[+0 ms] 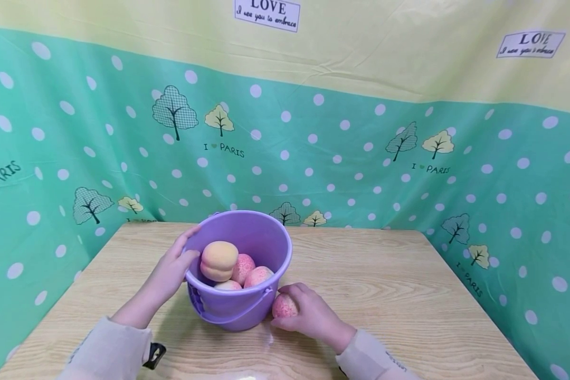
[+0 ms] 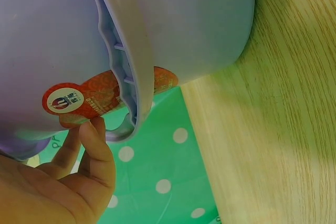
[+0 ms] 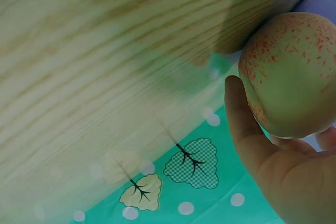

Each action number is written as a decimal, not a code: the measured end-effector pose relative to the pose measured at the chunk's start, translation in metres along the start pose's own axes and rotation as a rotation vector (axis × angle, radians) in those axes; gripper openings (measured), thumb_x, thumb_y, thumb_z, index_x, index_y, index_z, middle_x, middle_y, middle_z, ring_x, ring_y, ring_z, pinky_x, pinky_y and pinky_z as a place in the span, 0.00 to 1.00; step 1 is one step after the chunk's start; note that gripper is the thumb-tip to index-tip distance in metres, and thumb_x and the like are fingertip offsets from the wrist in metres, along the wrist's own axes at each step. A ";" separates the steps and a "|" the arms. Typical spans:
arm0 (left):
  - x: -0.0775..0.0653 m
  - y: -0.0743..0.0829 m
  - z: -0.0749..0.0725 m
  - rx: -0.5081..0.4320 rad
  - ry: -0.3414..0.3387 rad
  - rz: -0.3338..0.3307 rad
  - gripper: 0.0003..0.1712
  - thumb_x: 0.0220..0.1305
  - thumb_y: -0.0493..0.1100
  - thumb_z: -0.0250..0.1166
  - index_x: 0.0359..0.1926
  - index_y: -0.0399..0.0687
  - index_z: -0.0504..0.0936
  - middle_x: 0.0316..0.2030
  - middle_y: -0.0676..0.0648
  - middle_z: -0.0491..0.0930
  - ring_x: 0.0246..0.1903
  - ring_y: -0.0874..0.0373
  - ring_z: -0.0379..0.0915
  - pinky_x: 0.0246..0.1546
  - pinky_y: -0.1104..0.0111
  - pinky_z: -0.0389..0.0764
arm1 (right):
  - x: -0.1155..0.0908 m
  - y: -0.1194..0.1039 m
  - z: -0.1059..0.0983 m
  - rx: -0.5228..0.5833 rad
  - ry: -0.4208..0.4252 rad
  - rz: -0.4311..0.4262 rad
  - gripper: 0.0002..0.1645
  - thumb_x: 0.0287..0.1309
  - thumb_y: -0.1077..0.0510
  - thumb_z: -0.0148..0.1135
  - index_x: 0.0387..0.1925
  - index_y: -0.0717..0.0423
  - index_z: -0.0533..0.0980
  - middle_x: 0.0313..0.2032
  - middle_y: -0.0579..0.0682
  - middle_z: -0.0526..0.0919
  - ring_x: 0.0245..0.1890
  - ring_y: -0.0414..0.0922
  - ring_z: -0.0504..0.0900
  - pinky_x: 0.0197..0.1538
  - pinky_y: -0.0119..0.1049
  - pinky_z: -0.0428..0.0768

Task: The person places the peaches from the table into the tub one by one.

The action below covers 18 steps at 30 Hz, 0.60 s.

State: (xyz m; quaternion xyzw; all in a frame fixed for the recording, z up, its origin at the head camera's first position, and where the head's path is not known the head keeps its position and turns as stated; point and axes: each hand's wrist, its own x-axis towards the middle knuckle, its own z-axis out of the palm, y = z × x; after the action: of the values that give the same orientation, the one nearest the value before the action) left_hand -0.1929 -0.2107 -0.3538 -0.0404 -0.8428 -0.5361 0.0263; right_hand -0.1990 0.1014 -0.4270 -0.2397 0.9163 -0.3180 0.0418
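Observation:
A purple bucket (image 1: 261, 240) stands on the table, with its handle hanging down on the near side. At its left rim my left hand (image 1: 168, 272) holds on, thumb over the edge and fingers along the outer wall near a red sticker (image 2: 97, 95). Inside lie a yellow-orange peach (image 1: 220, 258) on top and several pink-speckled peaches (image 1: 244, 267) below it. Low by the bucket's right side, my right hand (image 1: 315, 315) grips another pink-speckled peach (image 3: 289, 72) between thumb and fingers. Whether that peach touches the tabletop is hard to tell.
The light wood-grain table (image 1: 375, 285) extends on both sides of the bucket. A green and yellow cloth (image 1: 332, 158) with dots and trees hangs around the back and sides. A black strap piece (image 1: 154, 355) shows at my left sleeve.

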 end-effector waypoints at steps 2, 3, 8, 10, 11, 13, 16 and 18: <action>0.000 0.000 0.000 -0.002 0.000 -0.001 0.35 0.75 0.42 0.44 0.79 0.52 0.47 0.75 0.31 0.50 0.71 0.31 0.54 0.64 0.39 0.69 | 0.000 0.000 0.001 -0.013 0.010 -0.012 0.40 0.45 0.40 0.76 0.56 0.55 0.77 0.54 0.52 0.80 0.52 0.49 0.80 0.57 0.47 0.81; 0.000 0.000 0.000 -0.004 -0.001 -0.002 0.35 0.75 0.42 0.44 0.79 0.52 0.47 0.75 0.31 0.50 0.71 0.31 0.54 0.64 0.40 0.69 | 0.000 0.000 0.001 -0.019 0.014 -0.021 0.40 0.45 0.40 0.76 0.56 0.55 0.77 0.54 0.52 0.80 0.52 0.49 0.81 0.57 0.47 0.81; 0.000 0.000 0.000 -0.004 -0.003 0.003 0.35 0.75 0.42 0.44 0.79 0.51 0.47 0.75 0.31 0.50 0.71 0.31 0.54 0.63 0.39 0.70 | 0.000 0.000 0.002 -0.025 0.019 -0.033 0.41 0.43 0.40 0.77 0.56 0.56 0.77 0.53 0.53 0.80 0.51 0.49 0.81 0.56 0.46 0.82; 0.000 0.000 0.000 -0.004 -0.004 0.003 0.35 0.75 0.42 0.44 0.79 0.51 0.47 0.75 0.31 0.50 0.71 0.31 0.54 0.63 0.40 0.70 | 0.000 0.000 0.002 -0.021 0.015 -0.032 0.41 0.43 0.40 0.77 0.56 0.56 0.76 0.54 0.53 0.80 0.51 0.49 0.81 0.55 0.45 0.82; 0.000 0.000 0.000 -0.003 -0.004 0.001 0.35 0.75 0.42 0.44 0.79 0.51 0.47 0.75 0.31 0.50 0.71 0.31 0.55 0.63 0.40 0.71 | 0.001 0.000 0.003 -0.017 0.012 -0.027 0.41 0.43 0.40 0.77 0.57 0.56 0.76 0.54 0.53 0.80 0.51 0.49 0.81 0.55 0.45 0.82; 0.000 0.000 0.000 -0.005 -0.007 -0.004 0.35 0.75 0.42 0.44 0.79 0.52 0.47 0.75 0.31 0.51 0.70 0.32 0.56 0.61 0.42 0.73 | 0.001 0.000 0.003 -0.016 0.008 -0.026 0.41 0.43 0.40 0.77 0.57 0.56 0.76 0.54 0.53 0.80 0.51 0.48 0.80 0.55 0.45 0.82; -0.001 0.000 0.000 -0.006 -0.008 -0.010 0.35 0.74 0.42 0.44 0.79 0.53 0.47 0.75 0.31 0.51 0.70 0.33 0.58 0.60 0.45 0.75 | 0.002 0.000 0.004 -0.015 0.002 -0.021 0.41 0.42 0.41 0.77 0.57 0.56 0.76 0.54 0.53 0.80 0.51 0.48 0.80 0.55 0.44 0.82; -0.001 0.000 0.000 -0.007 -0.011 -0.010 0.35 0.75 0.42 0.44 0.79 0.52 0.47 0.75 0.31 0.51 0.70 0.33 0.57 0.60 0.45 0.74 | 0.002 0.000 0.004 -0.019 -0.003 -0.013 0.42 0.42 0.41 0.77 0.57 0.55 0.76 0.54 0.53 0.80 0.51 0.48 0.80 0.56 0.45 0.81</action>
State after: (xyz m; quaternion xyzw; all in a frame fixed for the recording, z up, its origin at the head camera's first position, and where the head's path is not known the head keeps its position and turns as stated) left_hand -0.1924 -0.2107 -0.3541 -0.0390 -0.8412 -0.5389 0.0190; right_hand -0.1998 0.0978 -0.4303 -0.2466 0.9176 -0.3092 0.0390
